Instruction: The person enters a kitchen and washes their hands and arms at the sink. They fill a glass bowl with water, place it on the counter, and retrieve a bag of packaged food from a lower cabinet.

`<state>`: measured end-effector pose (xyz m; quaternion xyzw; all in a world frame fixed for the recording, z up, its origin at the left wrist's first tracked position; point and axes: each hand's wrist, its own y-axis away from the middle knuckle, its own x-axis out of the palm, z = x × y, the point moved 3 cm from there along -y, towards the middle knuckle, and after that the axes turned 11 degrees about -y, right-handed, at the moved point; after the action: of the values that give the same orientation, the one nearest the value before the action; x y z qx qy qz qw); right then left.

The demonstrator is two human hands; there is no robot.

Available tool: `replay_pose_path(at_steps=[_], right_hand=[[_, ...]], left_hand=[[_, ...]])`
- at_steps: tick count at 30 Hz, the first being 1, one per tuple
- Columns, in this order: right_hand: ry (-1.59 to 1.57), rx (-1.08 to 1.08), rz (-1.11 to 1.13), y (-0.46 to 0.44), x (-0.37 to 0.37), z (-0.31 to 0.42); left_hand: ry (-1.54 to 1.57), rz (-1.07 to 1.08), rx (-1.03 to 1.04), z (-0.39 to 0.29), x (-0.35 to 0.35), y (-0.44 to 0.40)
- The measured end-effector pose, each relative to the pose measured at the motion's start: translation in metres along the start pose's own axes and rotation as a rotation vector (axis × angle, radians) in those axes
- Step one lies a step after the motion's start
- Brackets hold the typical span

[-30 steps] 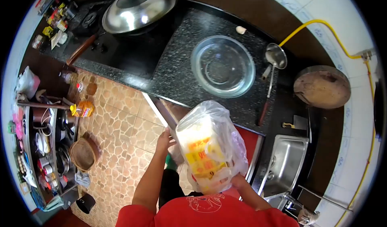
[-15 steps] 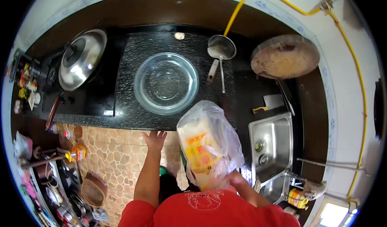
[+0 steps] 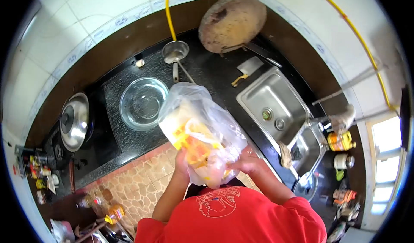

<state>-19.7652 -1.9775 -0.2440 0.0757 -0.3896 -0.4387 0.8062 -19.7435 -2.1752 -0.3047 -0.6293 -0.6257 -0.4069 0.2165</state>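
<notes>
A translucent plastic bag [image 3: 211, 130] is held in front of my red shirt, leaning towards the counter. Inside it shows a whitish package printed in yellow and orange [image 3: 194, 143]. On the bag's lower left side, my left hand [image 3: 183, 162] is closed against the plastic, its fingertips partly hidden. My right hand [image 3: 245, 161] grips the bunched plastic at the lower right. Beyond the bag, a clear glass bowl [image 3: 144, 104] stands on the black countertop, apart from both hands.
A metal ladle [image 3: 176, 53], a cleaver [image 3: 249, 69] and a round wooden chopping board [image 3: 233, 25] are along the back. To the right is a steel sink [image 3: 276, 105]. At left, a lidded wok [image 3: 75, 122] sits on the stove.
My left hand has risen from beside the counter edge onto the bag. The view has swung right, towards the sink. My right hand still holds the bag.
</notes>
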Motion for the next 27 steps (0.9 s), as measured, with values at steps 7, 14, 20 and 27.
replay_pose_path(at_steps=[7,14,20,27], right_hand=[[0.271,-0.642,-0.258,0.093,-0.017,-0.043],[0.710,-1.301,-0.719,0.254,0.073,-0.022],[1.509,-1.312,-0.366,0.263,0.157,-0.034],[1.410,-0.287,-0.818,0.332,0.063,-0.133]], left_hand=[[0.025,0.045,-0.028,-0.016,0.033,0.077],[-0.085,0.240,-0.069,0.005,0.061,0.124],[-0.202,0.284,-0.084,0.043,0.082,0.140],[-0.410,0.283,0.047,0.086,0.104,0.157]])
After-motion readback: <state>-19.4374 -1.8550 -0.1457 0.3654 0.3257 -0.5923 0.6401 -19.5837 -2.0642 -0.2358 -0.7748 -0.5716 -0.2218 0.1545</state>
